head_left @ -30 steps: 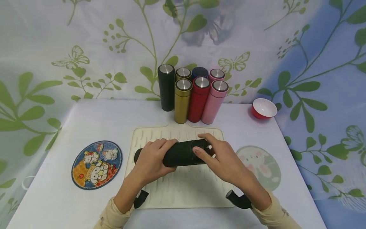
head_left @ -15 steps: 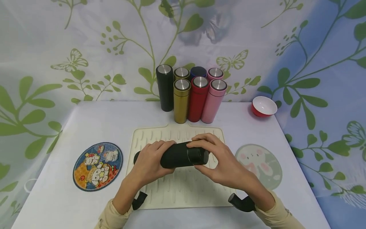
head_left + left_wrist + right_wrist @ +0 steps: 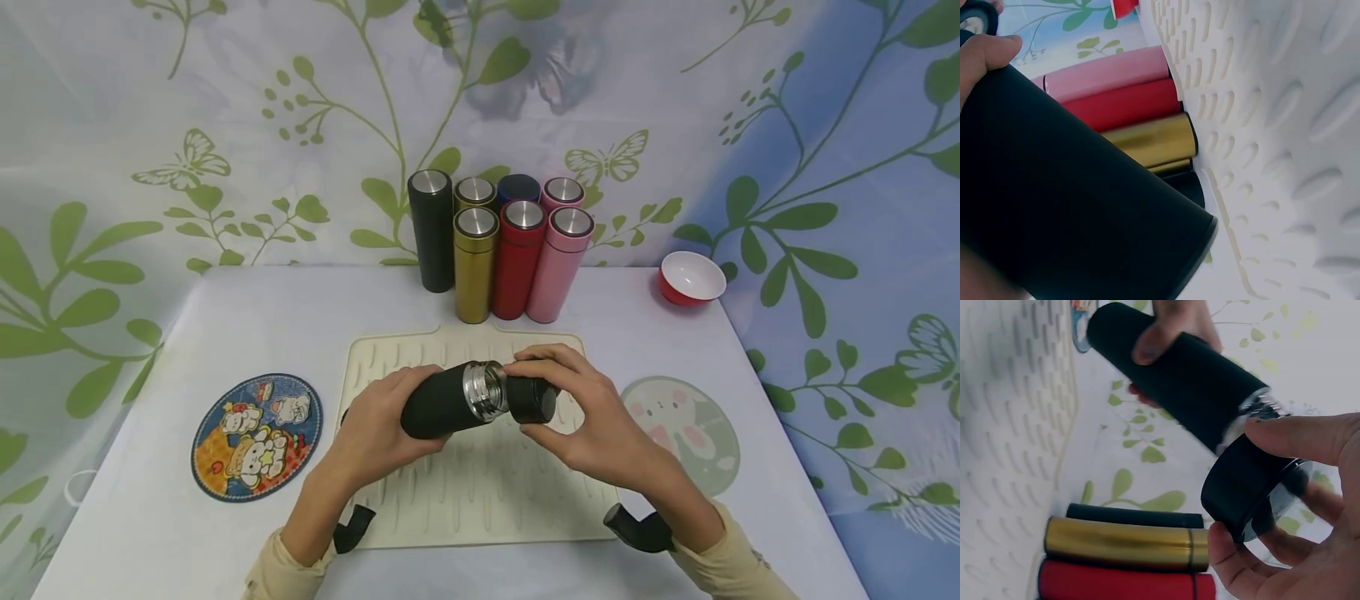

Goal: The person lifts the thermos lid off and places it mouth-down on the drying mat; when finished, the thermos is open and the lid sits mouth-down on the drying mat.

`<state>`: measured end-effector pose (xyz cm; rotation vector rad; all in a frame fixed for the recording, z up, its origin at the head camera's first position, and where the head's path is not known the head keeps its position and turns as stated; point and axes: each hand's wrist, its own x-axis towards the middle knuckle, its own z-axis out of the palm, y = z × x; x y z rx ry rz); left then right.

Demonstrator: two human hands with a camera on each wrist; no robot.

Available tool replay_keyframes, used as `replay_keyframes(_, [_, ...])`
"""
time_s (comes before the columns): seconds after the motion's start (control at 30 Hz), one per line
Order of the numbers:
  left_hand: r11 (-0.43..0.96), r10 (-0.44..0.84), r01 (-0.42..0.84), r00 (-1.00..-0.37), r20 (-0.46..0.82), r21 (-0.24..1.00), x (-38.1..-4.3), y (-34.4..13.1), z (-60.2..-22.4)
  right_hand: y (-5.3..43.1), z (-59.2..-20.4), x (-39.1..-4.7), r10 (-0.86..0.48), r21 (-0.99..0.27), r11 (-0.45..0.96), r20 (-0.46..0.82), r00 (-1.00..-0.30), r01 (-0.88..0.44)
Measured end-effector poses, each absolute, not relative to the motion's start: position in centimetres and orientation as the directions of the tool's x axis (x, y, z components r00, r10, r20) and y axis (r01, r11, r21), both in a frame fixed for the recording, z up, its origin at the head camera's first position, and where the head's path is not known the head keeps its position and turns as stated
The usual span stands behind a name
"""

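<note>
Tilted above the cream ridged mat (image 3: 480, 508), a black thermos flask (image 3: 444, 406) shows its bare silvery threaded neck, turned toward the right. My left hand (image 3: 378, 425) grips the flask round its body. Between the thumb and fingers of my right hand (image 3: 592, 412) is the black cap (image 3: 531, 400), just off the neck. In the right wrist view the cap (image 3: 1247, 481) overlaps the flask's neck, so the gap between them is hard to judge. The flask's base (image 3: 1194, 262) hangs over the mat in the left wrist view.
Behind the mat stand several upright flasks, among them a black one (image 3: 432, 233), a gold one (image 3: 474, 271), a red one (image 3: 517, 267) and a pink one (image 3: 557, 271). A red bowl (image 3: 692, 279) is at the back right. Round patterned mats lie left (image 3: 257, 437) and right (image 3: 686, 433).
The cap has come away from the flask, baring the metal neck. My right hand regripped it and pulled it right, while my left hand drew the flask slightly left.
</note>
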<state>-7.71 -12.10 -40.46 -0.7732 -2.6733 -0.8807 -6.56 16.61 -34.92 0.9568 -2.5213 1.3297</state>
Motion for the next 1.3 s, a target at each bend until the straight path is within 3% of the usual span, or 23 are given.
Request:
replay_keyframes(0.33, [0.618, 0.332, 0.517, -0.854, 0.4, 0.592, -7.6, -13.8, -40.5, 15.8, -38.1, -7.6, -0.378, -0.729, 0.507, 0.292, -0.879, -0.46])
replay_keyframes(0.8, [0.517, 0.12, 0.434, -0.89, 0.44, 0.738, -6.7, -16.8, -40.1, 12.6, -42.1, -10.8, -0.399, -0.683, 0.539, 0.309, -0.863, -0.494])
replay_keyframes(1.3, [0.421, 0.025, 0.523, -0.824, 0.566, 0.742, -6.5, -18.8, -40.2, 6.2, -44.9, -14.1, -0.506, -0.677, 0.553, 0.189, -0.841, -0.486])
